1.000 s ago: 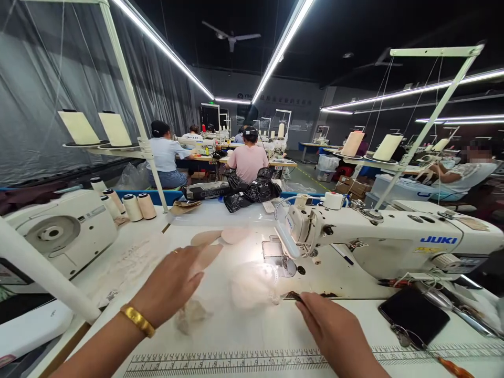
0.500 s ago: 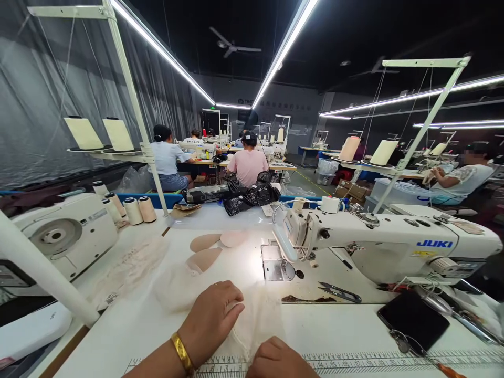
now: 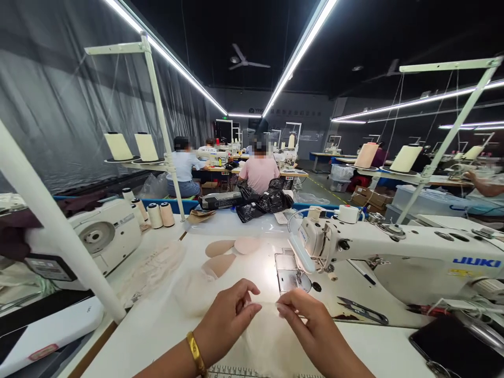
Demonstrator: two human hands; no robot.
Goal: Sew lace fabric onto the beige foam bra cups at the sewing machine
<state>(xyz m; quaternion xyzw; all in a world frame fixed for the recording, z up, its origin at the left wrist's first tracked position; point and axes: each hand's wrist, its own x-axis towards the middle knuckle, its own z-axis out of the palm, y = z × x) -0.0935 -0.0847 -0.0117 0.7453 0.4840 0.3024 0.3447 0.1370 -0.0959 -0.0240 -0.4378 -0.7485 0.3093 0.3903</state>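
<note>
A piece of sheer cream fabric [image 3: 264,341] hangs over the table edge area between my two hands, its upper edge running from one to the other. My left hand [image 3: 232,317], with a gold bracelet [image 3: 196,353] at the wrist, has its fingers curled on the fabric's left end; the index fingertip stands a little off the thumb. My right hand [image 3: 309,320] pinches the right end between thumb and index finger. Just beyond the hands is the metal needle plate [image 3: 290,273] of the sewing machine [image 3: 397,247]. Tan oval pads [image 3: 221,264] and more sheer fabric [image 3: 189,291] lie to the left.
Thread snips [image 3: 363,311] lie right of my right hand, near a dark flat object [image 3: 452,344]. A ruler strip [image 3: 232,371] runs along the front edge. At left stand a second machine [image 3: 104,236] and thread cones [image 3: 155,215]. Black plastic bags [image 3: 265,202] sit at the back; co-workers sit beyond.
My right hand has risen from the front ruler to the level of my left hand, lifting the fabric's edge. The camera view has turned slightly left.
</note>
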